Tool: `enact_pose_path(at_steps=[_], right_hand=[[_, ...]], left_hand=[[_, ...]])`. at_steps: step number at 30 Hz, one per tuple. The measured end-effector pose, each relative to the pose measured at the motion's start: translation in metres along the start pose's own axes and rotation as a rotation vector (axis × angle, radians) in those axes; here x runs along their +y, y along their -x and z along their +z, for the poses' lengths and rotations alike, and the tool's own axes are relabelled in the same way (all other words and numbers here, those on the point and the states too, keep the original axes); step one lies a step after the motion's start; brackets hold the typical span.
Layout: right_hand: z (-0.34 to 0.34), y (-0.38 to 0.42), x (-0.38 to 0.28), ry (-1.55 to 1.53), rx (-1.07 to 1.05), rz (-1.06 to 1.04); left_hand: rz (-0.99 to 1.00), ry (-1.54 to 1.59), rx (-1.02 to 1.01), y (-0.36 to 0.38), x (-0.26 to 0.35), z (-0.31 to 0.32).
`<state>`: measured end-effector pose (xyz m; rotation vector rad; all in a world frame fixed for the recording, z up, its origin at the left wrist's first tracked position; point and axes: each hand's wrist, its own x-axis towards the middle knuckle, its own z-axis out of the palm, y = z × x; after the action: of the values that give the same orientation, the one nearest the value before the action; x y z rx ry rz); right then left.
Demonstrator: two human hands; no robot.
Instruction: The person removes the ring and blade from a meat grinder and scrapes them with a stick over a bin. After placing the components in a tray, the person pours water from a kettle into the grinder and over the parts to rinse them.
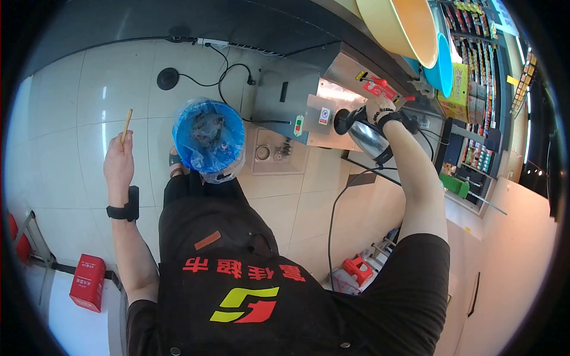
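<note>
My left hand (120, 155) is held out over the tiled floor at the left, fingers closed around a thin tan wooden stick (127, 126) that points up and away. At the right, my right hand (380, 110) is closed at the black handle of a shiny metal kettle (369, 137), which leans over beside a steel cabinet; the fingers are partly hidden. A blue bin (185, 139) with a clear plastic liner and dark rubbish inside stands before my legs, between the two hands.
A steel cabinet (282, 89) with switches borders the kettle. Cables (221, 80) run over the floor near a black disc (168, 78). A shallow tray (279, 152) lies beside the bin. Yellow (409, 29) and blue (440, 65) basins overhang at upper right. A red box (88, 283) sits at lower left.
</note>
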<state>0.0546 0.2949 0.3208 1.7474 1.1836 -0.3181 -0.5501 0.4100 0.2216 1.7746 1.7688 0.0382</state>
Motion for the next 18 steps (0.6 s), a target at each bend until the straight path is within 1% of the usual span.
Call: enact_pose_path(at_steps=[2,3,4,5,6,7,8,10,12,13,14,16,18], right_hand=[[0.005,0.010,0.004,-0.026,0.023,0.037],[0.026,0.008,0.012,-0.091,0.171,0.091],[0.021,0.023,0.012,-0.163,0.156,0.094],[0.030,0.031,0.016,-0.197,0.143,0.115],[0.040,0.039,0.020,-0.234,0.131,0.137],[0.047,0.050,0.021,-0.291,0.046,0.237],[0.059,0.062,0.022,-0.362,0.065,0.314],[0.084,0.091,0.020,-0.514,0.008,0.423],[0.115,0.123,0.007,-0.644,0.066,0.569],[0.141,0.136,-0.001,-0.728,0.138,0.632],[0.157,0.154,-0.013,-0.941,0.238,0.658],[0.180,0.180,-0.039,-1.197,0.312,0.779],[0.198,0.201,-0.072,-1.474,0.492,0.860]], left_hand=[[0.025,0.003,0.008,0.000,0.007,-0.005],[-0.025,0.096,-0.045,0.001,0.019,-0.011],[-0.071,0.187,-0.096,0.002,0.031,-0.017],[-0.055,0.183,-0.088,0.003,0.042,-0.021],[-0.071,0.233,-0.129,0.004,0.054,-0.027],[-0.084,0.281,-0.171,0.003,0.063,-0.033],[-0.058,0.273,-0.162,0.000,0.068,-0.034],[0.157,0.266,-0.082,-0.007,0.082,-0.034],[0.233,0.256,-0.092,-0.011,0.108,-0.040],[0.313,0.303,-0.108,-0.016,0.119,-0.035],[0.393,0.350,-0.128,-0.020,0.131,-0.032],[0.473,0.370,-0.136,-0.016,0.164,-0.027],[0.511,0.549,-0.362,-0.010,0.198,-0.023]])
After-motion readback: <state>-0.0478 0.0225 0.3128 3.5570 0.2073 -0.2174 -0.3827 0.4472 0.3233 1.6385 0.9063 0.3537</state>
